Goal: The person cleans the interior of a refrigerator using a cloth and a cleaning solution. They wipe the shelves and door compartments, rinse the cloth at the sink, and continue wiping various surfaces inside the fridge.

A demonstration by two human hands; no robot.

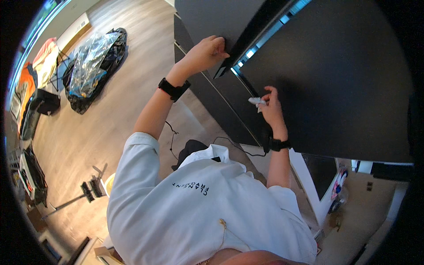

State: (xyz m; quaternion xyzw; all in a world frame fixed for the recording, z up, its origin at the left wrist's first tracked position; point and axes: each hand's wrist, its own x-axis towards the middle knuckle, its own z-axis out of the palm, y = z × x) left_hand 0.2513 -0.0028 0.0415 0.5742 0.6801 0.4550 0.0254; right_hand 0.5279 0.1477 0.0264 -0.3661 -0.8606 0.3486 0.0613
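Note:
Before me stands a large black double-door cabinet, perhaps a refrigerator. Its left door (215,16) is ajar, and a bright bluish strip (261,43) shows along the gap beside the broad right door (338,76). My left hand (210,53) has its fingers curled around the left door's edge, near the lower corner. Lower and to the right, my right hand (273,109) pinches a crumpled white cloth or tissue (256,101) in front of the right door, close to its inner edge. Both wrists wear black bands. The cabinet's inside is mostly hidden.
A thin black cable (238,150) hangs near the cabinet's foot. On the wood floor to the left lie a black bag with clear plastic (94,63) and a black case (48,101). A pole-like stand (87,192) is at lower left. A white-framed unit (308,182) is at right.

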